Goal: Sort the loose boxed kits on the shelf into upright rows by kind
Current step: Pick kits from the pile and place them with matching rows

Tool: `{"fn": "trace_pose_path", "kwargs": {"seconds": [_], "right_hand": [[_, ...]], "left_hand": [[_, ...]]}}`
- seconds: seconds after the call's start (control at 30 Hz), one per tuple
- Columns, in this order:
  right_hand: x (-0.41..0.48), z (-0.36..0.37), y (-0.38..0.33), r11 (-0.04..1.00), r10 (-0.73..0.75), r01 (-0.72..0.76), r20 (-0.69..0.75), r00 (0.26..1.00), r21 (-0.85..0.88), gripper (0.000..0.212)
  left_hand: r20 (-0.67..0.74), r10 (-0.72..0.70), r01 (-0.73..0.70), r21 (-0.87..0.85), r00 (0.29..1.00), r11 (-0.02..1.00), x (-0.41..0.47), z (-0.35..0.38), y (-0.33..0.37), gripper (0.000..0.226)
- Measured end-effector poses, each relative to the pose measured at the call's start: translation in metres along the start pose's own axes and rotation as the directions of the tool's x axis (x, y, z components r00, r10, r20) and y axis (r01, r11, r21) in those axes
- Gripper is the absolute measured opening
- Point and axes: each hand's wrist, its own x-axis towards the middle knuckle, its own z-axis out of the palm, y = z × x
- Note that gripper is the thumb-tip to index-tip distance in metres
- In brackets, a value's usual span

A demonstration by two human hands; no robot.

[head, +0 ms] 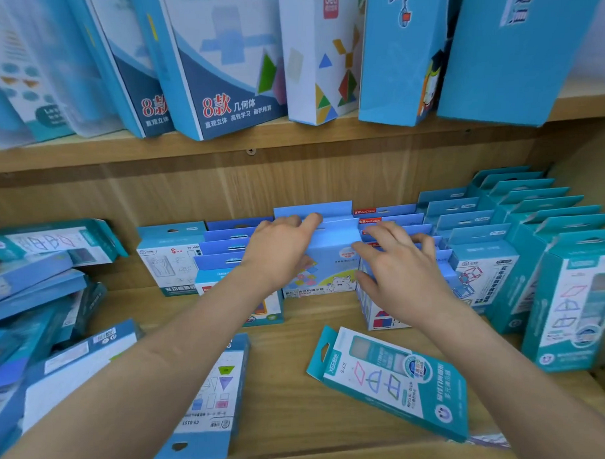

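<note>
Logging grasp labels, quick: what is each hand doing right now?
Left hand: grips the bear box.
Right hand: open, fingers on the neighbouring row.

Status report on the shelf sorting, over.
Left hand grips bear box at its top. Right hand presses the neighbouring row. Teal kit lies flat in front, unsorted.
</note>
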Motion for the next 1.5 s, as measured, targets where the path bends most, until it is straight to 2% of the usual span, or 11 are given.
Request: {"fn": "trace_pose_path", "kwargs": {"seconds": [0.13,0.37,0.53,0.6,0.7,0.8,0.87,1.03,1.33,1.4,1.5], "right_hand": [[0.0,0.002,0.002,0.998,0.015,-0.02,0.077,0.997,0.053,0.047],[-0.005,0.007,0.006,0.991,-0.026,0.023,0.021,0.999,0.135,0.05],[-0.027,-0.011,0.011,0.95,0.061,-0.021,-0.12,0.991,0.313,0.044],[-0.043,-0.022,0.013,0.907,0.107,-0.048,-0.117,0.987,0.418,0.041],[-0.071,-0.032,0.022,0.82,0.139,-0.16,0.08,0.987,0.55,0.039],[-0.095,-0.025,0.031,0.841,0.08,-0.242,0.331,0.94,0.484,0.06],[-0.107,-0.014,0.03,0.88,0.021,-0.224,0.436,0.9,0.419,0.077],[-0.124,0.011,0.018,0.906,-0.037,-0.211,0.563,0.825,0.368,0.097],[-0.129,0.029,0.003,0.911,0.015,-0.167,0.375,0.927,0.376,0.09],[-0.133,0.024,-0.002,0.863,0.058,-0.203,0.309,0.949,0.463,0.088],[-0.138,0.015,-0.012,0.711,0.175,-0.287,0.234,0.956,0.642,0.081]], "left_hand": [[-0.081,-0.058,0.063,0.067,0.995,0.996,0.006,0.003,-0.003,0.07],[-0.103,-0.06,0.08,0.195,0.993,0.978,0.011,0.008,0.002,0.071],[-0.094,-0.081,0.095,0.148,0.992,0.984,0.012,0.007,0.003,0.07],[-0.091,-0.088,0.096,0.091,0.992,0.991,0.009,0.004,0.002,0.076],[-0.186,-0.114,0.099,-0.093,0.976,0.991,-0.006,-0.007,0.009,0.067],[-0.303,-0.246,0.102,-0.421,0.921,0.901,-0.044,-0.011,0.033,0.031],[-0.25,-0.274,0.102,-0.536,0.929,0.838,-0.079,0.001,0.056,0.018],[-0.046,-0.152,0.108,-0.51,0.987,0.854,-0.141,0.055,0.092,0.018],[-0.007,-0.318,0.256,-0.575,0.948,0.777,-0.162,0.059,0.1,0.016],[-0.005,-0.397,0.313,-0.605,0.918,0.732,-0.167,0.052,0.098,0.028],[0.01,-0.469,0.365,-0.641,0.883,0.675,-0.171,0.042,0.09,0.045]]}}
